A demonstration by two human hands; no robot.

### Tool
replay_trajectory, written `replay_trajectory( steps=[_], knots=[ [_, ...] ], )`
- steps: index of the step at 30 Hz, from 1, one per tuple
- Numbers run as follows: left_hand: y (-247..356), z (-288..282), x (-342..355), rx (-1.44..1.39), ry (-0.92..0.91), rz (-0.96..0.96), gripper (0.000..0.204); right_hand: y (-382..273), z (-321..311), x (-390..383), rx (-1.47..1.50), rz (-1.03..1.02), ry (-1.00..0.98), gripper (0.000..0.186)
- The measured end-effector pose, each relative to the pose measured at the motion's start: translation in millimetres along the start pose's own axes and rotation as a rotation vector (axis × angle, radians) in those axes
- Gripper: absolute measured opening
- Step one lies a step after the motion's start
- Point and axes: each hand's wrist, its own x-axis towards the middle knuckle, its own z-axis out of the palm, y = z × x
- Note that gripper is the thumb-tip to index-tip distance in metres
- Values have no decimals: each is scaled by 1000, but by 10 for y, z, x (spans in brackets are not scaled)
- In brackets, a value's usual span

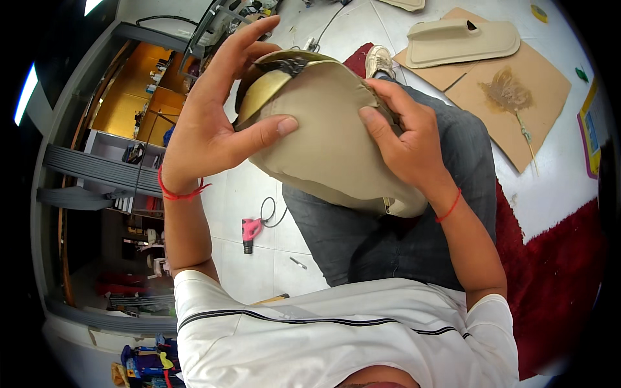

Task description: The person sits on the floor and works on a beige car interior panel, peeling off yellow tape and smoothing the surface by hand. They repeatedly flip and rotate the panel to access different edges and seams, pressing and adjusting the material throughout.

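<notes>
A curved panel with a smooth beige covering (323,129) is held up over my lap, its broad face toward me. At its upper left the edge is peeled or folded, showing a yellowish inner side and a dark gap. My left hand (217,119) is around that left edge, thumb across the beige face, index finger stretched up past the rim; its other fingers are partly hidden behind. My right hand (411,132) pinches the upper right edge between thumb and fingers, where the covering is creased. The panel's lower end rests near my thigh.
A pink heat gun (251,233) with a black cord and a small pen-like item (298,262) lie on the tiled floor. At right, a beige covered part (462,44) and a glue-stained patch with a brush are on cardboard (466,97). A red rug (550,284) lies beside me.
</notes>
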Motion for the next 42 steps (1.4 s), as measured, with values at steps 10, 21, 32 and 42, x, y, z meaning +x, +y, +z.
replay_trajectory(
  steps=[10,21,32,42],
  knots=[
    [-430,282,-438,-74,259,113,69,165,-239,279,-111,9,-51,28],
    [-716,662,-349,-576,396,88,35,-705,-196,1253,-751,-610,-483,28],
    [-616,776,-302,-674,496,6,19,-1069,47,1527,-792,-524,-836,12],
    [-731,970,-207,-426,720,213,26,-1068,62,1477,-948,-638,-844,13]
  ],
)
